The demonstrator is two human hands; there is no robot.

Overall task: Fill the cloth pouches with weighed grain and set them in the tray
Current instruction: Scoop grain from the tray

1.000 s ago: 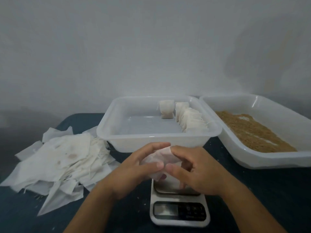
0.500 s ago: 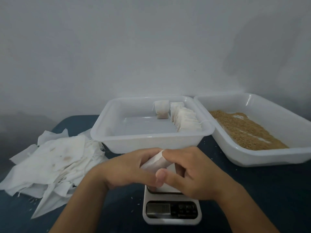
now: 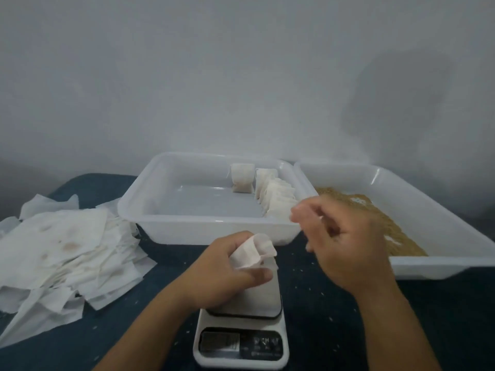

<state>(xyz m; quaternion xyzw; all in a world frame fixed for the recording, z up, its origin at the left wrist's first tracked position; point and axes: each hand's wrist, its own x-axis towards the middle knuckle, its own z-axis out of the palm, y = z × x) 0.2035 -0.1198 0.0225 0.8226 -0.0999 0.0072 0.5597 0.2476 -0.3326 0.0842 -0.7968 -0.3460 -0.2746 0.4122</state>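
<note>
My left hand [image 3: 227, 269] grips a white cloth pouch [image 3: 253, 250] with its mouth held open, just above the small digital scale [image 3: 241, 341]. My right hand [image 3: 345, 234] is raised off to the right, fingers loosely apart and empty, over the near rim of the grain tray. That tray [image 3: 439, 266] holds brown grain [image 3: 388, 223]. The white tray [image 3: 166, 226] behind the scale contains several filled pouches [image 3: 276, 199] stood in a row along its right side, plus one pouch [image 3: 242, 178] at the back.
A heap of empty white cloth pouches [image 3: 61, 253] lies on the left of the dark blue table [image 3: 334, 303]. Loose grains are scattered around the scale. A plain wall rises behind both trays.
Both hands were holding the pouch over the scale. My right hand has let go and moved right toward the grain tray, while my left hand keeps the pouch open.
</note>
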